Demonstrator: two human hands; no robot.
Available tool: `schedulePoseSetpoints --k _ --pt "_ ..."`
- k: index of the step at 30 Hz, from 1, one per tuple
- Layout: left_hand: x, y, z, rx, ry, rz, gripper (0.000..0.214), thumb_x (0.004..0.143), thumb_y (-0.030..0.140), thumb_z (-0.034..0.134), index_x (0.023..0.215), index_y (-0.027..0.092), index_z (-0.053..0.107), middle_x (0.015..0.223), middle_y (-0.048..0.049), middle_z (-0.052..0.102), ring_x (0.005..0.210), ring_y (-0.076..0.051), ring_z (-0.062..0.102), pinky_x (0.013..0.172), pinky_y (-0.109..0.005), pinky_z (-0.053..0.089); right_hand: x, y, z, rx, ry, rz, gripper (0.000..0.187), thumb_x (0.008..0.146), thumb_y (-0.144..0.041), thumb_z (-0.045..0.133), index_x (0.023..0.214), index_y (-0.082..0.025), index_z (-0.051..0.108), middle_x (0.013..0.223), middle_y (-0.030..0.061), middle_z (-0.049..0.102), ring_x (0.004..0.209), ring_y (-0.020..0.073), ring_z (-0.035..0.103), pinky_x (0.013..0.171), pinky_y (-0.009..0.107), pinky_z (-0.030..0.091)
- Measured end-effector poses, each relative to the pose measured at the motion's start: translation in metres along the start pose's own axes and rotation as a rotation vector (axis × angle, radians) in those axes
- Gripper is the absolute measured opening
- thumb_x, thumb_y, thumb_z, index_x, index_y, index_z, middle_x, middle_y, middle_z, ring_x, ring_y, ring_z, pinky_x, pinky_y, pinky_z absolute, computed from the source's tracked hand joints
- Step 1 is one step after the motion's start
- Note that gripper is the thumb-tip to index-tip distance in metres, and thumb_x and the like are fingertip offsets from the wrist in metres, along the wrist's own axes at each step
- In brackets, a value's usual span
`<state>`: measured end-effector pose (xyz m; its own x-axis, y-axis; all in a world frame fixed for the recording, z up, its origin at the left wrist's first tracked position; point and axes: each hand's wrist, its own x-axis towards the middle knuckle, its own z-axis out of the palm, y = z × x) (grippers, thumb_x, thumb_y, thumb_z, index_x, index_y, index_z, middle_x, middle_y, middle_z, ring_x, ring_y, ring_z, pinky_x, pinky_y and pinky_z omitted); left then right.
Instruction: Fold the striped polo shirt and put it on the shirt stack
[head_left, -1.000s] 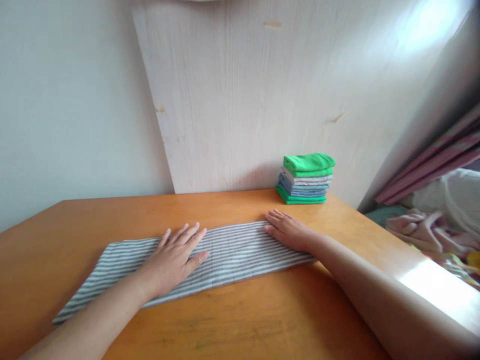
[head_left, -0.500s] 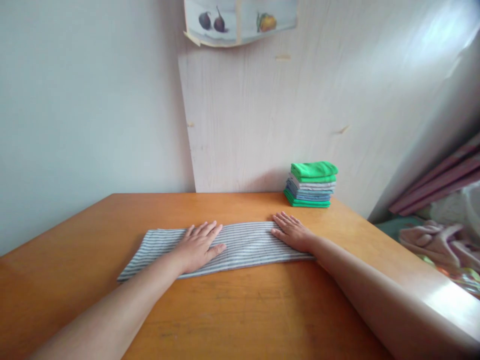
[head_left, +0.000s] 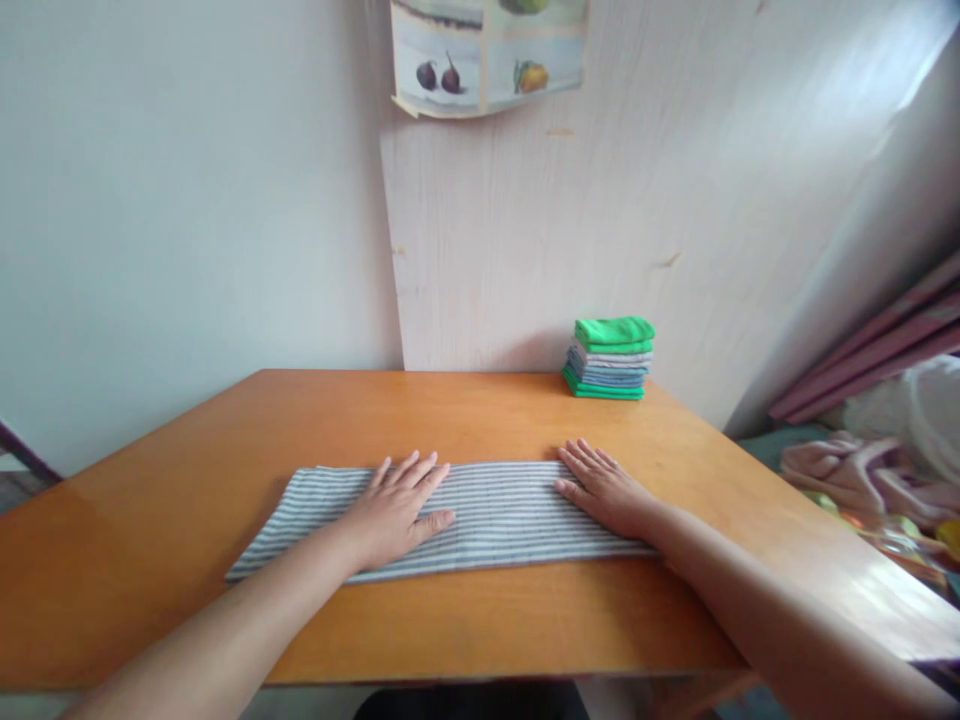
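Observation:
A grey-and-white striped cloth (head_left: 502, 515), folded into a long strip, lies flat across the table in front of me. My left hand (head_left: 401, 510) rests palm down on its left-middle part, fingers spread. Near the right end, my right hand (head_left: 604, 490) is laid flat on the same cloth, its fingers stretched out and their tips at the far edge. Neither hand grips anything. Part of the cloth is hidden under both hands and the left forearm.
The wooden table (head_left: 390, 410) meets the wall at the back. At its back right corner stands a stack of folded cloths (head_left: 609, 358), green, blue and pale. A fruit poster (head_left: 491, 75) hangs above. Beyond the right edge lies crumpled pink fabric (head_left: 840, 470).
The view has pulled back, so the table's near edge now shows. Both hands stay flat on the striped cloth, the right one slightly further right in the picture.

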<state>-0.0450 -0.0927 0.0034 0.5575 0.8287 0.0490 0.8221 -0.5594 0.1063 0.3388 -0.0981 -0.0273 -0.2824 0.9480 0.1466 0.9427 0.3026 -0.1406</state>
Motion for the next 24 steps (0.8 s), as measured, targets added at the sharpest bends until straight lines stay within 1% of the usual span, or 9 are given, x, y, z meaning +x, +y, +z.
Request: schedulePoseSetpoints --k 2,4,6,8,10,13,17,20,24 --pt "0.004 0.010 -0.002 -0.014 0.027 -0.010 0.074 0.094 0.071 0.024 0.155 0.029 0.027 0.162 -0.0064 0.021 0.150 -0.031 0.012 0.119 -0.055 0.005 0.002 -0.011 -0.006 -0.002 0.028 0.036 0.079 0.095 -0.069 0.027 0.153 -0.016 0.035 0.158 0.0152 0.029 0.148 0.0303 0.017 0.119 0.052 0.019" --pt "0.011 0.025 -0.004 -0.034 0.070 -0.006 0.072 0.096 0.067 0.021 0.155 0.026 0.027 0.163 -0.0071 0.019 0.150 -0.029 0.011 0.119 -0.054 0.005 0.005 -0.027 -0.011 0.008 0.078 0.039 0.079 0.096 -0.068 0.024 0.152 -0.015 0.036 0.157 0.0161 0.031 0.148 0.0307 0.018 0.119 0.053 0.020" --pt "0.017 0.044 -0.004 -0.055 0.096 0.012 0.070 0.098 0.064 0.019 0.155 0.025 0.027 0.163 -0.0076 0.020 0.151 -0.028 0.011 0.119 -0.053 0.006 0.007 -0.047 -0.013 0.030 0.106 -0.012 0.077 0.097 -0.066 0.021 0.151 -0.014 0.038 0.156 0.0164 0.033 0.148 0.0305 0.020 0.118 0.052 0.023" --pt "0.023 0.062 -0.002 -0.066 0.096 0.049 0.069 0.098 0.062 0.018 0.155 0.023 0.027 0.162 -0.0083 0.021 0.151 -0.027 0.012 0.119 -0.053 0.006 0.008 -0.068 -0.012 0.050 0.112 -0.088 0.075 0.099 -0.063 0.021 0.150 -0.011 0.039 0.156 0.0180 0.034 0.147 0.0311 0.022 0.118 0.050 0.024" --pt "0.026 0.073 0.004 -0.067 0.080 0.080 0.071 0.098 0.063 0.017 0.155 0.022 0.026 0.162 -0.0084 0.021 0.151 -0.027 0.011 0.120 -0.053 0.004 0.008 -0.085 -0.008 0.057 0.102 -0.146 0.072 0.100 -0.059 0.021 0.149 -0.009 0.041 0.155 0.0194 0.034 0.147 0.0318 0.022 0.118 0.050 0.024" --pt "0.029 0.077 0.014 -0.060 0.034 0.074 0.077 0.095 0.068 0.018 0.156 0.021 0.025 0.163 -0.0090 0.018 0.151 -0.029 0.010 0.119 -0.056 0.003 0.007 -0.098 0.001 0.054 0.071 -0.155 0.069 0.101 -0.055 0.023 0.149 -0.009 0.040 0.155 0.0194 0.034 0.147 0.0316 0.023 0.118 0.050 0.023" --pt "0.029 0.070 0.022 -0.039 0.032 0.048 0.083 0.090 0.074 0.024 0.156 0.024 0.023 0.163 -0.0094 0.018 0.150 -0.032 0.009 0.118 -0.059 0.002 0.005 -0.099 0.009 0.059 0.043 -0.143 0.072 0.100 -0.058 0.026 0.152 -0.009 0.034 0.157 0.0181 0.031 0.147 0.0308 0.022 0.119 0.049 0.020" --pt "0.029 0.069 0.023 -0.026 0.043 0.047 0.085 0.088 0.076 0.028 0.156 0.025 0.024 0.162 -0.0095 0.021 0.150 -0.033 0.011 0.118 -0.059 0.002 0.004 -0.099 0.008 0.063 0.030 -0.151 0.075 0.099 -0.059 0.025 0.152 -0.006 0.031 0.157 0.0190 0.029 0.148 0.0312 0.020 0.120 0.049 0.019" --pt "0.030 0.071 0.022 -0.007 0.023 0.029 0.089 0.086 0.079 0.026 0.155 0.023 0.027 0.162 -0.0099 0.021 0.150 -0.034 0.012 0.117 -0.060 0.003 0.004 -0.102 0.002 0.092 0.004 -0.143 0.078 0.099 -0.060 0.024 0.152 -0.004 0.031 0.158 0.0206 0.028 0.148 0.0324 0.020 0.120 0.050 0.018"
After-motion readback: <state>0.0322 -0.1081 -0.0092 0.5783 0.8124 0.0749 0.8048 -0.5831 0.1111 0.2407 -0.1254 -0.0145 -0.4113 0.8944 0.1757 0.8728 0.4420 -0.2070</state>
